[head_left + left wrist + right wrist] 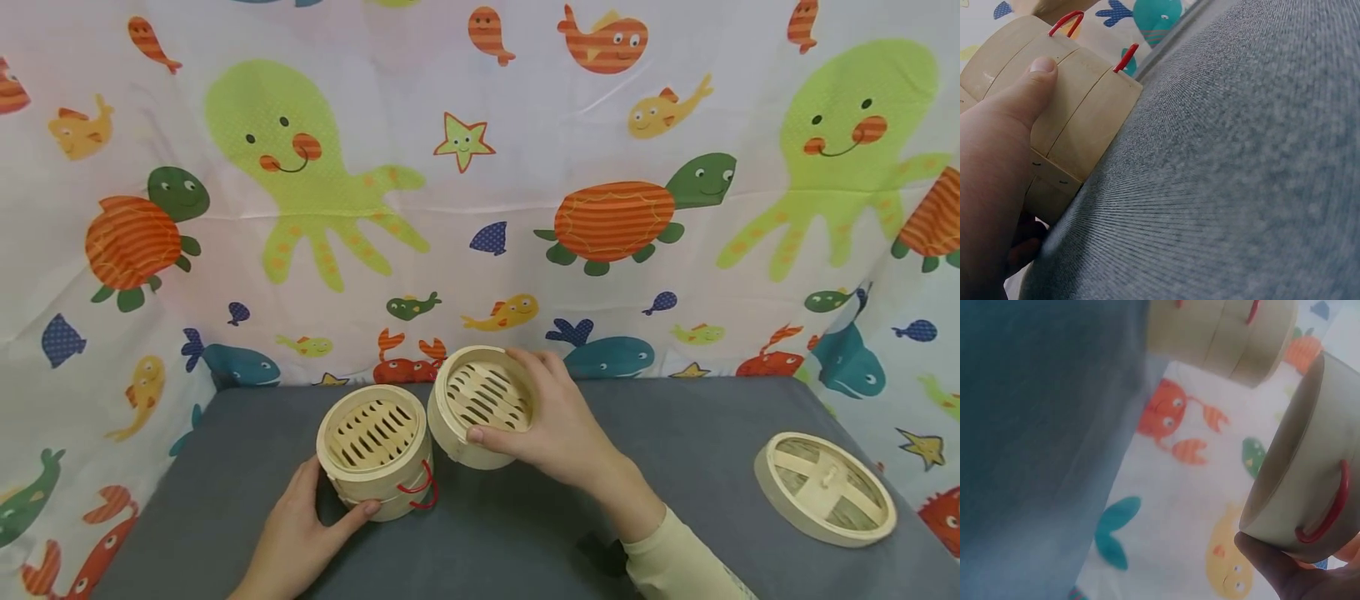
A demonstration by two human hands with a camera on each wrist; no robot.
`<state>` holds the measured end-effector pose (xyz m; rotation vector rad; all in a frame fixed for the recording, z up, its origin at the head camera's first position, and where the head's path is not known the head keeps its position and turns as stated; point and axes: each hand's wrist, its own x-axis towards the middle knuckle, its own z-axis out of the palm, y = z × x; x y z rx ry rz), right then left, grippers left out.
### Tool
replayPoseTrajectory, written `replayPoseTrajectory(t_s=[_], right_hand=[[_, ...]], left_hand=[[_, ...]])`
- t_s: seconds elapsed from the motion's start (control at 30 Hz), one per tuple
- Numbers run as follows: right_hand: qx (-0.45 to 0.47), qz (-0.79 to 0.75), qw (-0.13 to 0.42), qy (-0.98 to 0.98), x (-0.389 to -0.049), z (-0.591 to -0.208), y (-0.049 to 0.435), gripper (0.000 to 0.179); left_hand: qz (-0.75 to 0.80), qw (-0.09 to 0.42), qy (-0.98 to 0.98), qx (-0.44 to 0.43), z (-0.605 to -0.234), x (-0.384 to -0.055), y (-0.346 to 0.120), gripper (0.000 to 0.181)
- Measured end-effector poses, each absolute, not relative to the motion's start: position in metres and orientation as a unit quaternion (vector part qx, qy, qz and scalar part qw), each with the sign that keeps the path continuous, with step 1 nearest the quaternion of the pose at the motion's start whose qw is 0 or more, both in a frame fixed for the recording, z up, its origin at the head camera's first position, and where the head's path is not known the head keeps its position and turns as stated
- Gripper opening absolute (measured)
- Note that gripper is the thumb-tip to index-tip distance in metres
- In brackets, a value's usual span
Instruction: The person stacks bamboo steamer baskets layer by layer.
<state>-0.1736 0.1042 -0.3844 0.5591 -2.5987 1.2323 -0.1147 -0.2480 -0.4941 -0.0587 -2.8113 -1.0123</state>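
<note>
A stack of bamboo steamer baskets (378, 487) stands on the table, its top showing a slatted floor inside the rim. Red cord loops hang from its right side. My left hand (303, 521) grips the stack low on its left, with the thumb across the front wall; the left wrist view shows that thumb (1038, 78) on the pale wood. My right hand (558, 417) holds another steamer basket (452, 433), tilted and raised just right of the stack. In the right wrist view this basket (1310, 500) shows a red loop and hangs apart from the stack (1210, 337).
A round bamboo lid (806, 521) with a crossed top lies at the right of the grey table (675, 533). A curtain (480, 217) printed with sea animals hangs behind and at both sides. A small dark object (603, 554) is beside the right forearm.
</note>
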Motion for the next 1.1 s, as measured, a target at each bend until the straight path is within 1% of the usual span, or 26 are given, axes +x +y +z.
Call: replayPoseTrajectory(t_s=[0.17, 0.3, 0.43, 0.57, 0.8, 1.1], right_hand=[[0.195, 0.427, 0.099, -0.877, -0.175, -0.380, 0.083, 0.103], [0.190, 0.436, 0.082, -0.876, -0.174, -0.377, 0.066, 0.104], [0.187, 0.441, 0.077, -0.874, -0.174, -0.375, 0.053, 0.105], [0.185, 0.444, 0.071, -0.874, -0.177, -0.376, 0.042, 0.107], [0.175, 0.436, 0.051, -0.881, -0.183, -0.380, 0.025, 0.116], [0.183, 0.415, 0.058, -0.889, -0.181, -0.378, 0.003, 0.113]], left_hand=[[-0.343, 0.078, -0.936, -0.022, -0.494, -0.114, -0.248, 0.113], [-0.345, 0.081, -0.935, -0.023, -0.496, -0.114, -0.249, 0.113], [-0.342, 0.088, -0.935, -0.027, -0.495, -0.114, -0.249, 0.111], [-0.338, 0.096, -0.936, -0.032, -0.494, -0.113, -0.249, 0.109], [-0.334, 0.102, -0.936, -0.037, -0.495, -0.112, -0.251, 0.108], [-0.334, 0.115, -0.935, -0.043, -0.498, -0.113, -0.250, 0.105]])
